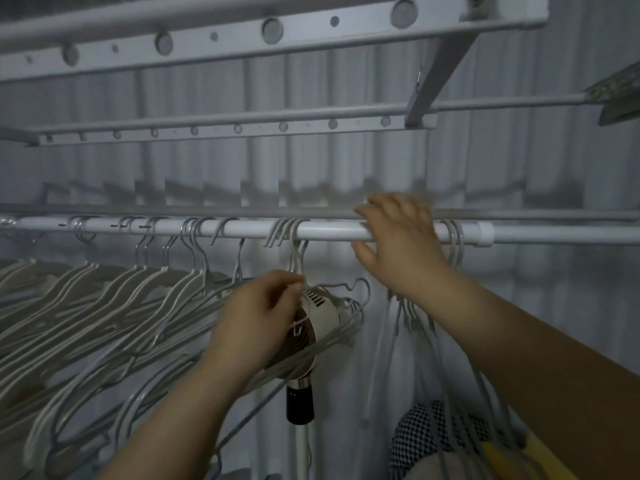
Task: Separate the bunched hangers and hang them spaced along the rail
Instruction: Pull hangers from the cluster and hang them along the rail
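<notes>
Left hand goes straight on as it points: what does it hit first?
Left hand, pinching a hanger, points up-right. Next it likely meets the bunched hooks on the rail. Depth is unclear.

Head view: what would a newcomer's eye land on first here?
The two hands at centre stand out: the right hand curls over the white rail, with a bunch of hangers dangling below its wrist. The left hand pinches a wire hanger just under the rail. To the left, a long row of pale hangers slants along the rail.
</notes>
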A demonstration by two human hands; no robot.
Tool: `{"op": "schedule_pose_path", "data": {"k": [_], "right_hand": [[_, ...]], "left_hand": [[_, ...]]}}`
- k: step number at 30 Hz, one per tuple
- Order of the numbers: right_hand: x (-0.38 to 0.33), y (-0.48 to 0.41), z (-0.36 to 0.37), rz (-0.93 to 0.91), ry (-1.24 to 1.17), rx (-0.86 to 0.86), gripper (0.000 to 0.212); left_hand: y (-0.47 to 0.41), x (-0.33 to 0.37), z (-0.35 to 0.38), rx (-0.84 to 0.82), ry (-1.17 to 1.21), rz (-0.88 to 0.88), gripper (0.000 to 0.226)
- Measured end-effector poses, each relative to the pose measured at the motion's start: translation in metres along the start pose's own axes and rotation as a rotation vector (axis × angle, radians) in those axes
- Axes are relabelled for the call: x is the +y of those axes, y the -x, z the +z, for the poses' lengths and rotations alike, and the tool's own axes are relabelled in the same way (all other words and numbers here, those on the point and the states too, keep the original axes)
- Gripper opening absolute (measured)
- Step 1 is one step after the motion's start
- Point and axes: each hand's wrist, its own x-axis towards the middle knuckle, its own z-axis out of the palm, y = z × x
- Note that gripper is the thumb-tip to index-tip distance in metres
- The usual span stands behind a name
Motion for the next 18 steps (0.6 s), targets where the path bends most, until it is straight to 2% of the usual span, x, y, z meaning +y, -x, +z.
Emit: {"op": "schedule_pose_path", "data": {"k": [3,8,11,15,18], "right_hand": [[-0.018,-0.016,0.007,-0.047,0.002,-0.126,0.05],[-0.045,-0.04,0.023,-0.039,0.064,-0.268,0.059],[-0.05,-0.044,0.031,-0.025,0.081,-0.311,0.062],[-0.05,-0.045,0.037,-0.025,0.076,-0.272,0.059],[-0.045,-0.043,0.037,-0.02,0.058,-0.238,0.056]], "left_hand": [[-0.002,-0.016,-0.025,0.119,-0.253,0.035,0.024],[-0.003,-0.033,-0.038,-0.106,-0.388,-0.127,0.04],[-0.007,-0.038,-0.04,-0.177,-0.43,-0.17,0.043],[-0.012,-0.044,-0.037,-0.259,-0.462,-0.187,0.031],[-0.015,-0.054,-0.031,-0.281,-0.459,-0.202,0.03]]}}
